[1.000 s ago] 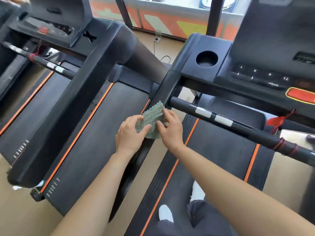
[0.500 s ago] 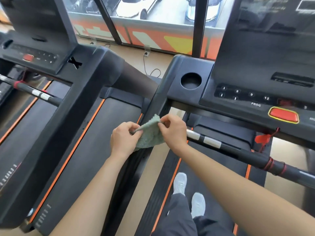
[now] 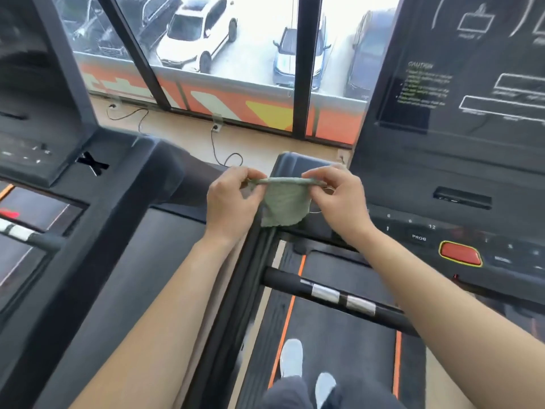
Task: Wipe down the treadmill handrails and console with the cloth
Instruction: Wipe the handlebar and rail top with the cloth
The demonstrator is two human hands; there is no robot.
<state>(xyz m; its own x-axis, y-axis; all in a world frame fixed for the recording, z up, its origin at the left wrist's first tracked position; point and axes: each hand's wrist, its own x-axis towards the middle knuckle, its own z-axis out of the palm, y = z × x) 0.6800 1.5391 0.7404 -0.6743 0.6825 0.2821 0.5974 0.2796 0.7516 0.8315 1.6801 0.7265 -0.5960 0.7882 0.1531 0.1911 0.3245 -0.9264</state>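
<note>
Below the console (image 3: 442, 178), two pale shoes (image 3: 292, 358) stand on the treadmill belt (image 3: 339, 335). Just under the console's front edge runs the black handrail (image 3: 283, 280) with two silver bands. In front of the console's left corner, both hands hold the green cloth (image 3: 284, 205) up. The left hand (image 3: 233, 202) pinches one end of its rolled top edge and the right hand (image 3: 339, 199) pinches the other. The rest hangs between them, above the handrail. A red button (image 3: 460, 253) sits on the console's lower panel. Beyond the console, a window shows parked cars (image 3: 194, 36).
</note>
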